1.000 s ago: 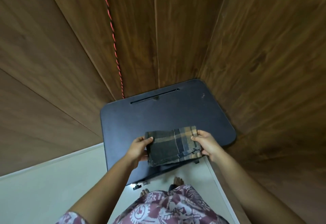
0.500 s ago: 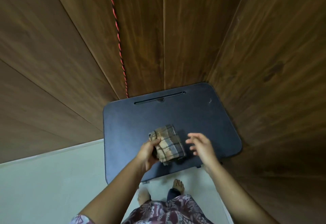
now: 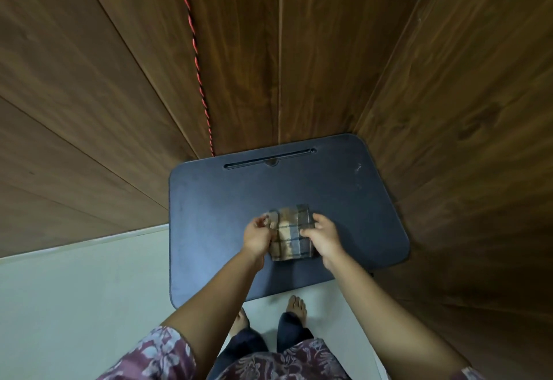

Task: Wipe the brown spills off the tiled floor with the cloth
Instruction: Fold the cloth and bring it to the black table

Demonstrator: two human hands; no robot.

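A small plaid cloth in brown, tan and grey is folded into a compact rectangle above the dark blue table. My left hand pinches its left edge and my right hand grips its right edge. The pale tiled floor stretches out at the lower left. No brown spill shows on the part of the floor in view.
Brown wood-panelled walls meet in a corner behind the table. A red twisted cord runs down the wall to the table's back edge. My bare feet stand on the floor just below the table's front edge.
The cloth went from a wide fold held by both hands to a narrower fold. My right hand let go half a second ago and now grips the cloth's right edge again.
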